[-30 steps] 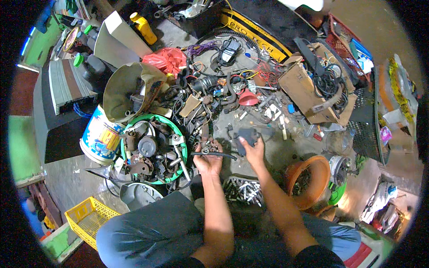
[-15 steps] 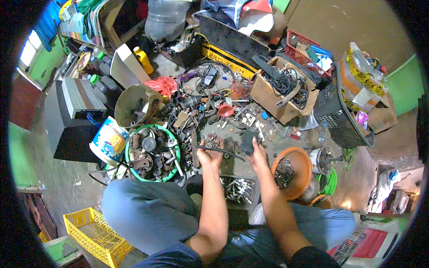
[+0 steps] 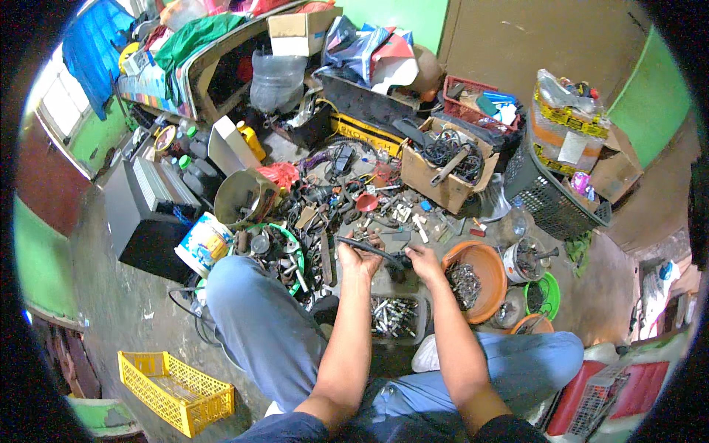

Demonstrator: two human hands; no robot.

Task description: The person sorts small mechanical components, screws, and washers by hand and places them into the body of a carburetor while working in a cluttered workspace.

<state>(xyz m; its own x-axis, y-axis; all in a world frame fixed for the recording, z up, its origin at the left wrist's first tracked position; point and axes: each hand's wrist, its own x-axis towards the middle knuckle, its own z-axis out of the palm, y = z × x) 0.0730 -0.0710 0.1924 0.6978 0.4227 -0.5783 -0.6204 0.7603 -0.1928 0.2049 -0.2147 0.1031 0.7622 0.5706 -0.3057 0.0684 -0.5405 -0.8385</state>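
Note:
My left hand (image 3: 356,261) is closed around a long, thin black strip (image 3: 373,250), which slants down to the right toward my other hand. My right hand (image 3: 424,266) pinches a dark piece (image 3: 399,273) whose shape is hard to make out; it hangs close to the strip's far end, and I cannot tell whether the two touch. Below both hands, between my legs, sits a dark tray (image 3: 425,314) of small white and metal cylindrical parts (image 3: 391,316). Right of my right hand stands an orange basin (image 3: 498,284) with small metal pieces inside.
Left of my hands, a green-rimmed basin (image 3: 300,269) holds metal parts. Loose scrap covers the floor ahead, around a red funnel (image 3: 366,202). Farther out are a cardboard box (image 3: 436,184) of cables, a black crate (image 3: 550,210) and a yellow crate (image 3: 177,391).
The dark piece in my right hand has come lower and closer to the strip. My left hand has closed more around the strip. The whole view has tilted upward.

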